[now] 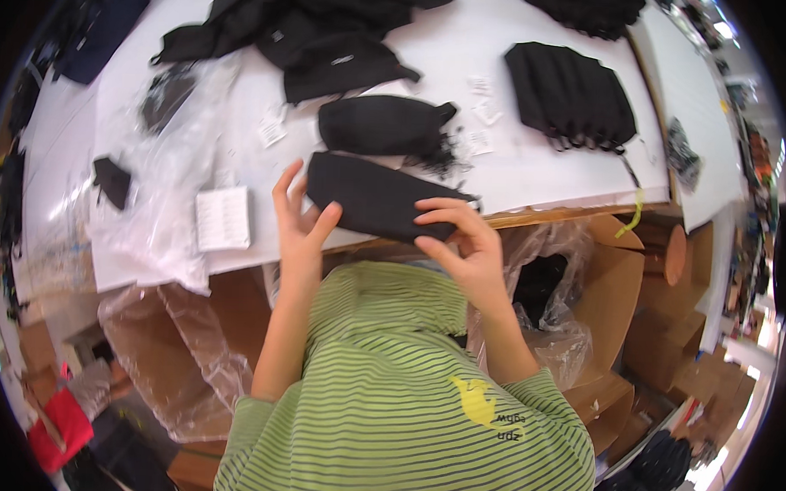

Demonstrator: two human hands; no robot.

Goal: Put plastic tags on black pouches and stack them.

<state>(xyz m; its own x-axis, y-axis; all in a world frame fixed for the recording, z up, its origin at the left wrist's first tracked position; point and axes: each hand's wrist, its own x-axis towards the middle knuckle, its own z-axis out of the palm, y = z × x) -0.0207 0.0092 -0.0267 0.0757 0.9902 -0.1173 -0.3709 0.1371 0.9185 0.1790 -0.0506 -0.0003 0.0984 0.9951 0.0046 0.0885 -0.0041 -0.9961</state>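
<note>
A flat black fabric piece (369, 197), its long sides tapering toward the right, is held over the front edge of the white table (292, 168). My left hand (303, 221) has its left end between thumb and fingers. At the right end, my right hand (467, 239) pinches it with the thumb below and the fingers over the top. Just beyond lies a similar black fabric piece (376, 124) with a narrow tab at its right end. Beside that tab is a small heap of thin black strings (439, 156). Farther back, black fabric pieces (343, 66) are piled loosely.
A stack of black pieces (571, 96) sits at the right. White paper labels (484, 110) are scattered nearby. On the left are clear plastic bags (175, 169) and a white card stack (223, 218). Plastic-lined cardboard boxes (612, 296) stand below the table edge on both sides.
</note>
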